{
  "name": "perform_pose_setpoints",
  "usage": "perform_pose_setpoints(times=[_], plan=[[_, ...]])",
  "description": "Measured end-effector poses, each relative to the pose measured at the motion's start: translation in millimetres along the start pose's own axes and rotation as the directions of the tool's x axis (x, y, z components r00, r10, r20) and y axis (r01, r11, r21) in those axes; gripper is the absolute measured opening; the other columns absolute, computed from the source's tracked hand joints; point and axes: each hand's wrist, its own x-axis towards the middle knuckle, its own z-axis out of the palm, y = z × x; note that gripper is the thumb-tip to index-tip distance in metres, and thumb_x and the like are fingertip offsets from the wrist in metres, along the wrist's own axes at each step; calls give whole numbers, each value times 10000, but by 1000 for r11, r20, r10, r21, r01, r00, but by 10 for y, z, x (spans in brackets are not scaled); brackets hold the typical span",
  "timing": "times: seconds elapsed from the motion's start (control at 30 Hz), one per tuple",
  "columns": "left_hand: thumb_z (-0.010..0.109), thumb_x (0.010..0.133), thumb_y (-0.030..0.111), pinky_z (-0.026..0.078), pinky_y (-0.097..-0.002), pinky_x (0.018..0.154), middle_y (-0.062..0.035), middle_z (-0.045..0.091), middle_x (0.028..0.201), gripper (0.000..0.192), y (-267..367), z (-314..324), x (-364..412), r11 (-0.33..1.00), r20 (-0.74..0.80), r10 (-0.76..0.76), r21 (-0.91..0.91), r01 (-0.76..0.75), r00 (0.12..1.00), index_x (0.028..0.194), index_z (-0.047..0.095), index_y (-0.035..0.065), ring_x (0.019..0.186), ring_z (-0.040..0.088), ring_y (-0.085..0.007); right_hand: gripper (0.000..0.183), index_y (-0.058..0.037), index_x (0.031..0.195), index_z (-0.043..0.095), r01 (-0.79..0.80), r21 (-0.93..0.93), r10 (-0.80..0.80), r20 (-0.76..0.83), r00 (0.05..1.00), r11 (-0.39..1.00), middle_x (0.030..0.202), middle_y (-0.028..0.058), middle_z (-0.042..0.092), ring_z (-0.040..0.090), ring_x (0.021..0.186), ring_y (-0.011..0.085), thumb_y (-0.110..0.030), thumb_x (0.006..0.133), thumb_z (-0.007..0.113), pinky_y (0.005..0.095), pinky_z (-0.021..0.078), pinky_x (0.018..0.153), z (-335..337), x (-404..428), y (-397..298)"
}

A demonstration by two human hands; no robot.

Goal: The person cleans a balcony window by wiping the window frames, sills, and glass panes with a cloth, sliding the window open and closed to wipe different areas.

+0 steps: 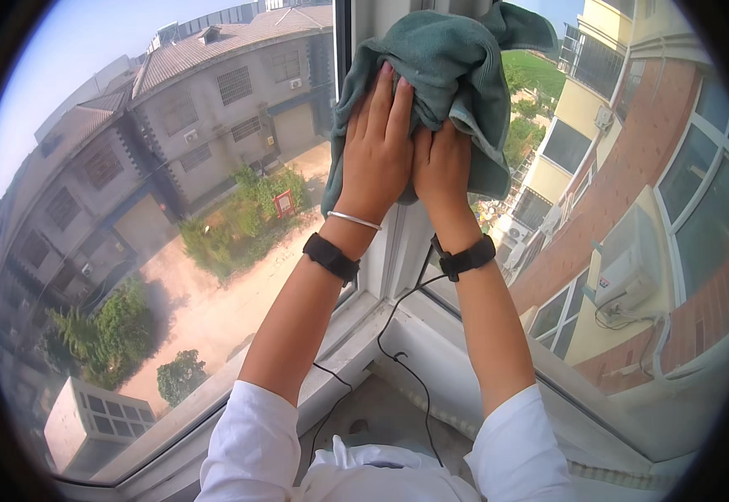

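A dark green towel [446,63] is bunched against the white corner post where two window panes meet, at the top of the view. My left hand [377,147] lies along its left part, fingers stretched upward and partly wrapped by folds. Close beside it, my right hand [443,164] grips the lower folds, its fingertips hidden in the fabric. Each wrist carries a black strap, and a silvery bangle [355,219] circles the left one above its strap. The white window post [389,251] shows below the towel between my forearms.
Thin black cables [395,354] hang from the wrist straps towards my body. A white sill [345,370] runs below the left pane [264,238]. Outside stand an air-conditioner unit [97,420] on the left, another unit [631,270] on the right, and buildings.
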Motion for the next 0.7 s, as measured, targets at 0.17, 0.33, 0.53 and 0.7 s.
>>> perform_pose_setpoints(times=[0.17, 0.33, 0.53, 0.7], plan=[[563, 764, 77, 336, -459, 975, -247, 379, 1319, 488, 304, -285, -1980, 958, 376, -264, -2, 286, 888, 1221, 421, -17, 1211, 402, -373, 359, 42, 1124, 507, -198, -112, 227, 421, 878, 974, 1109, 248, 529, 488, 1043, 395, -203, 862, 497, 441, 369, 909, -29, -2300, 81], [531, 785, 65, 302, -463, 996, -230, 373, 1308, 504, 631, -614, -3090, 852, 709, -417, 88, 515, 568, 1249, 367, -42, 1236, 350, -367, 323, 26, 1118, 491, -560, -11, 436, 640, 632, 828, 1137, 240, 511, 459, 1084, 393, -180, 869, 489, 437, 337, 948, -324, -3294, -158], [511, 796, 65, 293, -487, 1000, -273, 412, 1237, 446, 372, -423, -2110, 843, 500, -378, -163, 513, 779, 1210, 394, -55, 1165, 388, -436, 398, 13, 1155, 515, -375, 147, 262, 491, 831, 915, 1174, 212, 521, 477, 1102, 369, -166, 800, 544, 445, 325, 977, -209, -2173, -136], [430, 854, 34, 336, -393, 970, -286, 388, 1290, 473, 109, -251, 157, 900, 77, -294, -313, 303, 953, 1308, 317, -38, 1189, 387, -441, 376, 1, 1043, 562, 115, 242, -93, -98, 991, 963, 993, 194, 598, 572, 927, 341, -297, 813, 568, 406, 434, 839, -12, 371, -132]])
